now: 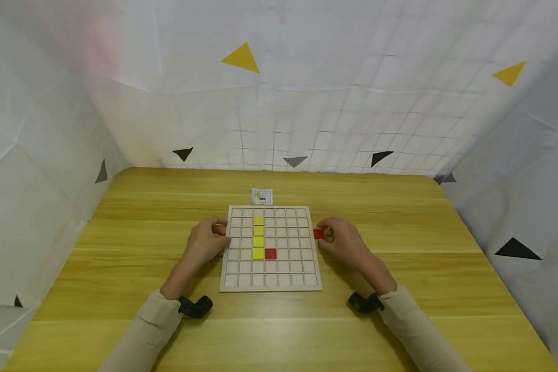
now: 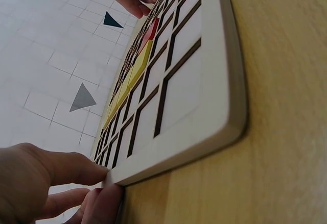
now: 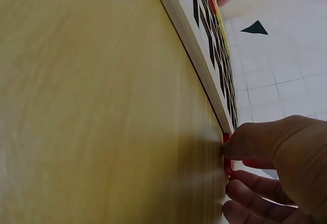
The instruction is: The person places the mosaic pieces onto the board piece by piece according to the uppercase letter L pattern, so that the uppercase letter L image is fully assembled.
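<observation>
A pale wooden grid board (image 1: 271,285) lies flat on the table. Several yellow tiles (image 1: 258,241) form a column in its cells, and one red tile (image 1: 270,253) sits right of the lowest yellow one. My left hand (image 1: 203,241) holds the board's left edge; in the left wrist view its thumb (image 2: 84,169) touches the rim, with curled fingers beside it. Just outside the board's right edge, my right hand (image 1: 345,242) pinches a second red tile (image 1: 318,234) between thumb and finger. That tile (image 3: 227,155) is partly hidden by the thumb in the right wrist view.
A small printed card (image 1: 262,196) with a coloured grid pattern lies beyond the board's far edge. The wooden table (image 1: 279,330) extends around the board. White sheets with triangle marks (image 1: 295,161) hang behind and at both sides.
</observation>
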{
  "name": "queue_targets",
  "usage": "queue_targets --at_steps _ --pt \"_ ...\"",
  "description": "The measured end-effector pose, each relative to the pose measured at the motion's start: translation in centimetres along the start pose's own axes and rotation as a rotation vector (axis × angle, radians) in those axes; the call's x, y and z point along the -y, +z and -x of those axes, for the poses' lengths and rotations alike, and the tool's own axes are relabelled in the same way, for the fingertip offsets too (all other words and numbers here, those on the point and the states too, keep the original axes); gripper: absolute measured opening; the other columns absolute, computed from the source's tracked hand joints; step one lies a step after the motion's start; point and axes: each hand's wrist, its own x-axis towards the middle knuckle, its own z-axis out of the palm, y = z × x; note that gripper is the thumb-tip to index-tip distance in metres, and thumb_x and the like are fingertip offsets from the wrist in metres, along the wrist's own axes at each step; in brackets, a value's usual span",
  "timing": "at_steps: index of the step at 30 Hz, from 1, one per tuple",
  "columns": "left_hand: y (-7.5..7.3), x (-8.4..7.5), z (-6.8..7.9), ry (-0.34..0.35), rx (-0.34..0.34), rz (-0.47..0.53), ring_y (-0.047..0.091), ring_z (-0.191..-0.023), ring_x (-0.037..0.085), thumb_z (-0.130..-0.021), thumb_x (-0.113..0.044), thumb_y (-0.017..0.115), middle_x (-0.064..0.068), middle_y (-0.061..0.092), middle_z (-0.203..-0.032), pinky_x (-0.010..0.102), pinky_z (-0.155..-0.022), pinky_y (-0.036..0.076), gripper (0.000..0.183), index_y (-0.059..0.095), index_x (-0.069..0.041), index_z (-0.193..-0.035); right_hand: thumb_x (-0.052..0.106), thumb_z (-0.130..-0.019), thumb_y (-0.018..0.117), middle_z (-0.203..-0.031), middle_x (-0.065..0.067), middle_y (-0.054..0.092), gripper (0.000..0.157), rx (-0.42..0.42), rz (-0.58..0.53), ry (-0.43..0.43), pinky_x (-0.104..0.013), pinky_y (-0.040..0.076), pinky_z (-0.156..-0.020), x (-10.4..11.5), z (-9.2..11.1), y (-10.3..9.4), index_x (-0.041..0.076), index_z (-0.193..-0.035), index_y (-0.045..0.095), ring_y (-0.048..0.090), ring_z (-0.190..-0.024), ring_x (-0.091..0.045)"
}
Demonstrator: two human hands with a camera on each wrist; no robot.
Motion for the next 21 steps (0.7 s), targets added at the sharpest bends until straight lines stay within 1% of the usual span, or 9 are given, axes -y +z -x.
queue_targets --at_steps 6,13,18,21 --pt "0.0 0.06 -0.01 -0.001 0.002 0.0 0.065 -0.074 0.021 -0.083 -0.003 0.071 0.016 0.063 -0.106 0.032 -0.056 0.058 0.05 0.06 -0.002 -0.132 0.006 -0.081 0.078 -0.1 -0.007 0.067 0.028 0.006 0.0 0.002 -0.036 0.053 -0.07 0.08 -0.17 0.13 0.004 -0.108 0.072 0.062 -0.084 -0.019" --pt "0.0 -0.09 0.01 -0.009 0.002 0.004 0.065 -0.076 0.022 -0.084 -0.003 0.071 0.016 0.063 -0.107 0.032 -0.057 0.058 0.05 0.06 -0.002 -0.132 0.008 -0.082 0.079 -0.095 -0.006 0.065 0.022 0.003 0.017 -0.002 -0.033 0.051 -0.067 0.04 -0.37 0.03 0.005 -0.103 0.075 0.06 -0.08 -0.018" --pt "0.0 -0.11 0.06 -0.005 0.004 0.003 0.065 -0.078 0.022 -0.084 -0.003 0.071 0.016 0.063 -0.106 0.032 -0.057 0.058 0.049 0.06 -0.002 -0.132 0.005 -0.08 0.077 -0.089 -0.005 0.062 0.018 0.014 0.025 -0.024 -0.031 0.049 -0.064 -0.04 -0.58 -0.01 0.004 -0.097 0.076 0.056 -0.076 -0.018" --pt "0.0 -0.16 0.09 -0.003 0.004 0.004 0.065 -0.079 0.022 -0.084 -0.003 0.071 0.016 0.063 -0.106 0.032 -0.057 0.058 0.049 0.06 -0.002 -0.132 0.004 -0.078 0.076 -0.088 -0.006 0.06 0.018 0.024 0.021 -0.023 -0.031 0.049 -0.063 0.11 -0.67 -0.07 0.003 -0.096 0.075 0.054 -0.076 -0.019"
